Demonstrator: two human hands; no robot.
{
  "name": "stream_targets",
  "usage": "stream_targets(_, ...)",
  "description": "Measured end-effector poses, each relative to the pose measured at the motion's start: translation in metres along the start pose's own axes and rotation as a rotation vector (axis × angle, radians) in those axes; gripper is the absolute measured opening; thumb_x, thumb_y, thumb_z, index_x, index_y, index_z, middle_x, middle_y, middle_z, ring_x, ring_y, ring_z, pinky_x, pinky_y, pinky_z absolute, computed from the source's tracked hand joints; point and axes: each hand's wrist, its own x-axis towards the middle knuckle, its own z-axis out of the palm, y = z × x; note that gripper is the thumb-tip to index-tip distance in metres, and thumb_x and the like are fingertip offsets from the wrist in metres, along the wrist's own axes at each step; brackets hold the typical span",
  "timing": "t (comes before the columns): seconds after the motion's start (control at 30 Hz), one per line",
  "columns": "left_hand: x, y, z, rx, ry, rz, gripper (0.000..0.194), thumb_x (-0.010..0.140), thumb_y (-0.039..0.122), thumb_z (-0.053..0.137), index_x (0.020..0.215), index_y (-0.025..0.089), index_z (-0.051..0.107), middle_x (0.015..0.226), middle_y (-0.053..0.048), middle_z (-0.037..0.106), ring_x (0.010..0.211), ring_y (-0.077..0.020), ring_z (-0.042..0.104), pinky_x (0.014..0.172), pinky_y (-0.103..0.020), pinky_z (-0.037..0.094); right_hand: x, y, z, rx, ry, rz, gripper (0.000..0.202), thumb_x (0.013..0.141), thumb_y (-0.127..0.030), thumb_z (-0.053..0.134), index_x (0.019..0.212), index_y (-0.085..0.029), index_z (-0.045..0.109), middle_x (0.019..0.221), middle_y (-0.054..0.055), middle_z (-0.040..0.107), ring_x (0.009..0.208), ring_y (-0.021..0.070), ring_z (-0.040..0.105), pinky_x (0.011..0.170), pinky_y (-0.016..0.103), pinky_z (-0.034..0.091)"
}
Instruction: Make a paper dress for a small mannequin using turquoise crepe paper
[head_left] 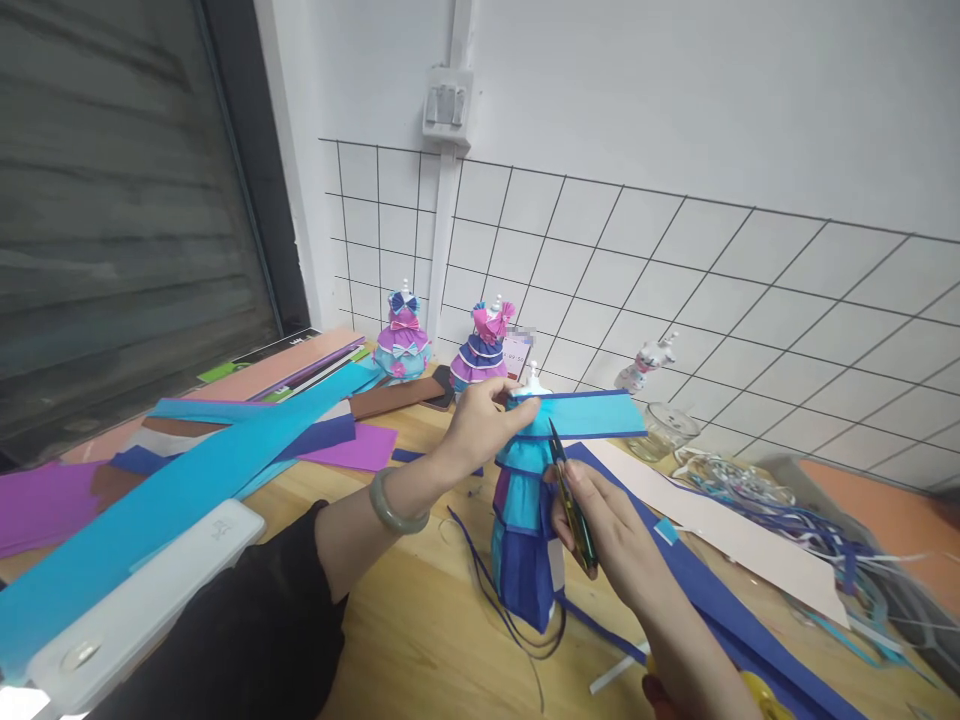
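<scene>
Two hands at the blue dress form (521,580), landmark for all below; it's upright on the wood table (412,620). Left hand (491,420) pinches the light-blue strip (592,415) at its top; strip runs out right, dark-blue edging. Right hand (600,505) clenched round the snips (568,490), just right of it, tips up by the strip's lower edge. Contact: can't tell. Two dressed mini forms (403,340) behind-left. Glass jar (664,430) and ribbon tangle (765,490) to its right, coloured sheets (187,480) to its left.
</scene>
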Motion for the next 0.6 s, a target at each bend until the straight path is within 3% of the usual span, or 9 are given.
stream_targets(0.17,-0.010,0.012,0.000,-0.028,-0.005,0.031,0.026,0.077,0.037,0.064,0.090,0.015,0.068,0.086,-0.003,0.068,0.073,-0.0128,0.057,0.065,-0.022,0.045,-0.005,-0.003,0.003,-0.019,0.041,-0.035,0.044,0.091,-0.064,0.036,0.084,-0.022,0.049,0.049,-0.006,0.046,0.037,0.0100,0.042,0.033,0.021,0.036)
stream_targets(0.47,-0.019,0.022,0.000,-0.079,0.045,0.140,0.025,0.079,0.032,0.065,0.099,0.018,0.069,0.099,-0.006,0.071,0.094,-0.0190,0.063,0.086,-0.029,0.049,-0.009,0.001,0.000,-0.173,0.084,-0.131,0.038,0.094,-0.056,0.037,0.078,-0.024,0.049,0.054,-0.002,0.050,0.046,0.0121,0.045,0.042,0.023,0.036)
stream_targets(0.6,-0.021,0.024,0.000,-0.091,0.082,0.202,0.027,0.078,0.031,0.067,0.101,0.017,0.068,0.103,-0.008,0.071,0.097,-0.0198,0.064,0.090,-0.031,0.049,-0.007,0.005,-0.006,-0.281,0.122,-0.166,0.033,0.095,-0.053,0.037,0.089,-0.025,0.053,0.058,-0.002,0.052,0.050,0.0142,0.048,0.048,0.025,0.038)
